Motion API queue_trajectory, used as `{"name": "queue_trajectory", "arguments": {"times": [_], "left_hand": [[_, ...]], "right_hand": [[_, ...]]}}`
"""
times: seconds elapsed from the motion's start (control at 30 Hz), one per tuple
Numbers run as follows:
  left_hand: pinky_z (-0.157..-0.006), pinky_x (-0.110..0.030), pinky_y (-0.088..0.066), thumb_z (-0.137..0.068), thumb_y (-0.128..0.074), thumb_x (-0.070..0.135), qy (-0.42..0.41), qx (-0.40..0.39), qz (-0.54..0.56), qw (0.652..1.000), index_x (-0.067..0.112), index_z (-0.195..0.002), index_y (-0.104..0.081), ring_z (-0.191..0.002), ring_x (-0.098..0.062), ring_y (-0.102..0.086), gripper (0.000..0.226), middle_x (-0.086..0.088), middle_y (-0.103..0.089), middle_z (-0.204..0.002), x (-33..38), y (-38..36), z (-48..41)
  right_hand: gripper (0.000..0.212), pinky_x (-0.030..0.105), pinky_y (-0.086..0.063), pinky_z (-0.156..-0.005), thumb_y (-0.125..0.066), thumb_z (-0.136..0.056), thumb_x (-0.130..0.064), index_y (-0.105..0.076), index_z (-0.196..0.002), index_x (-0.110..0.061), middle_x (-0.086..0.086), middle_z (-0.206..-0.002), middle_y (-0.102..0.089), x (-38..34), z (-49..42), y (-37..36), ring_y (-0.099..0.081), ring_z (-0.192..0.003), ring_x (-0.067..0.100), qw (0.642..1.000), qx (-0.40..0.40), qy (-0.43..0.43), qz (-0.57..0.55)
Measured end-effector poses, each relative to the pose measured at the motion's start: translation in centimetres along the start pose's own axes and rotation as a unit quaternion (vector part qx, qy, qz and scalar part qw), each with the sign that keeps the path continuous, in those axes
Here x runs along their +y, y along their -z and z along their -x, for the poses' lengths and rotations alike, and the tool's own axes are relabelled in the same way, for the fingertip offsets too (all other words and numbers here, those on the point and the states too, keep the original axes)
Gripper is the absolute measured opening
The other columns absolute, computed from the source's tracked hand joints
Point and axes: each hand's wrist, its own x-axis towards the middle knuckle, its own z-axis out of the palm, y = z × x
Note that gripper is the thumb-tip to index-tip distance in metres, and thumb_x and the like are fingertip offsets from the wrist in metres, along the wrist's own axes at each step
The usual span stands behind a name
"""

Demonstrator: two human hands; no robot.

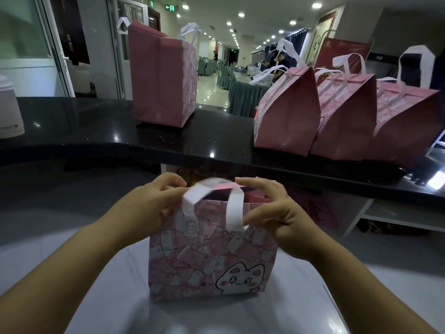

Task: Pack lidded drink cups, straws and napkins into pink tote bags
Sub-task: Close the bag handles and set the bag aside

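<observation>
Head view: left hand (154, 201) pinches the bag (212, 256) rim, fingers curled. Bag stands upright between both grips. Right hand (277, 213) pinches the opposite rim beside the handle (234, 210). Likely step: spreading the mouth. Next: keep it wide for loading.

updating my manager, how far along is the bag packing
Looks done: three closed bags on the black counter. A fourth bag there stands open. In hand: left hand and right hand grip the top of the cat-print bag. Left: unclear, its contents are hidden.
</observation>
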Motion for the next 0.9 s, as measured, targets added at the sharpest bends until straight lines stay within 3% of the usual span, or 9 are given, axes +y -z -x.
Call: {"name": "queue_trajectory", "arguments": {"times": [0.13,0.23,0.33,0.47,0.57,0.7,0.77,0.83,0.9], "left_hand": [[-0.07,-0.022,-0.053,-0.082,-0.069,0.014,-0.015,-0.003,-0.005,1.0,0.03,-0.122,-0.06,-0.095,-0.02,-0.06,0.044,0.003,-0.049,-0.128,0.2,0.0,-0.1],[-0.079,-0.018,-0.047,-0.087,-0.061,0.015,0.029,-0.008,0.008,0.999,0.026,-0.13,-0.052,-0.104,-0.016,-0.055,0.044,0.009,-0.043,-0.132,0.3,-0.1,-0.3],[-0.081,-0.02,-0.047,-0.088,-0.06,0.015,0.046,-0.007,0.012,0.999,0.026,-0.131,-0.049,-0.105,-0.016,-0.054,0.046,0.009,-0.044,-0.131,0.5,-0.1,-0.4],[-0.085,-0.023,-0.046,-0.089,-0.057,0.015,0.061,-0.017,0.007,0.998,0.026,-0.134,-0.047,-0.108,-0.015,-0.049,0.047,0.006,-0.044,-0.132,0.8,-0.2,-0.4],[-0.086,-0.024,-0.047,-0.09,-0.057,0.017,0.074,-0.013,0.013,0.997,0.027,-0.134,-0.046,-0.105,-0.011,-0.045,0.047,0.006,-0.045,-0.13,0.9,-0.3,-0.4],[-0.086,-0.026,-0.048,-0.089,-0.058,0.016,0.073,-0.023,0.005,0.997,0.023,-0.133,-0.048,-0.107,-0.013,-0.043,0.045,0.005,-0.044,-0.128,1.0,-0.2,-0.3],[-0.087,-0.027,-0.049,-0.09,-0.056,0.016,0.071,-0.028,-0.001,0.997,0.021,-0.132,-0.05,-0.108,-0.014,-0.043,0.043,0.005,-0.043,-0.127,1.1,-0.1,-0.3],[-0.087,-0.026,-0.049,-0.09,-0.055,0.015,0.071,-0.033,0.0,0.997,0.02,-0.129,-0.053,-0.108,-0.013,-0.042,0.039,0.006,-0.043,-0.126,1.0,-0.1,-0.4],[-0.085,-0.026,-0.049,-0.09,-0.054,0.015,0.066,-0.037,0.001,0.997,0.021,-0.125,-0.056,-0.107,-0.012,-0.042,0.036,0.007,-0.042,-0.124,0.9,0.0,-0.6]], "right_hand": [[0.049,0.057,-0.008,-0.114,-0.049,-0.079,-0.008,-0.071,-0.076,-0.052,-0.035,-0.136,-0.042,-1.1,0.0,0.5,-0.016,-0.141,0.002,0.997,-0.026,-0.003,-0.07],[0.038,0.057,-0.025,-0.108,-0.057,-0.085,-0.015,-0.068,-0.082,-0.051,-0.039,-0.125,-0.043,-0.7,-0.2,0.2,-0.027,-0.13,0.001,0.999,-0.03,-0.019,0.018],[0.033,0.048,-0.045,-0.097,-0.063,-0.087,-0.009,-0.062,-0.101,-0.039,-0.03,-0.121,-0.042,0.5,-0.2,-0.9,-0.038,-0.12,0.005,0.994,0.054,-0.012,0.098],[0.036,0.032,-0.059,-0.071,-0.045,-0.086,-0.001,-0.059,-0.11,-0.024,-0.012,-0.103,-0.055,1.1,0.0,-1.0,-0.058,-0.091,0.009,0.99,0.108,0.029,0.09],[0.038,0.026,-0.059,-0.066,-0.05,-0.087,-0.007,-0.047,-0.115,-0.032,-0.019,-0.096,-0.058,1.2,-0.2,-1.2,-0.065,-0.084,0.009,0.989,0.134,0.044,0.039],[0.051,0.027,-0.053,-0.085,-0.07,-0.079,-0.012,-0.052,-0.125,-0.022,-0.008,-0.12,-0.048,1.7,-0.8,-0.8,-0.049,-0.104,0.007,0.98,0.138,0.037,0.137],[0.054,0.043,-0.038,-0.1,-0.072,-0.08,-0.027,-0.052,-0.13,-0.025,-0.005,-0.136,-0.04,1.7,-1.2,-0.1,-0.032,-0.122,0.015,0.964,0.112,-0.028,0.239],[0.059,0.041,-0.018,-0.103,-0.066,-0.083,-0.044,-0.044,-0.136,-0.035,-0.01,-0.146,-0.032,1.5,-1.7,0.7,-0.018,-0.129,0.016,0.944,0.058,-0.088,0.311],[0.059,0.037,-0.012,-0.098,-0.06,-0.085,-0.049,-0.037,-0.139,-0.04,-0.015,-0.145,-0.034,1.4,-2.4,1.2,-0.019,-0.132,0.012,0.935,0.006,-0.119,0.335]]}}
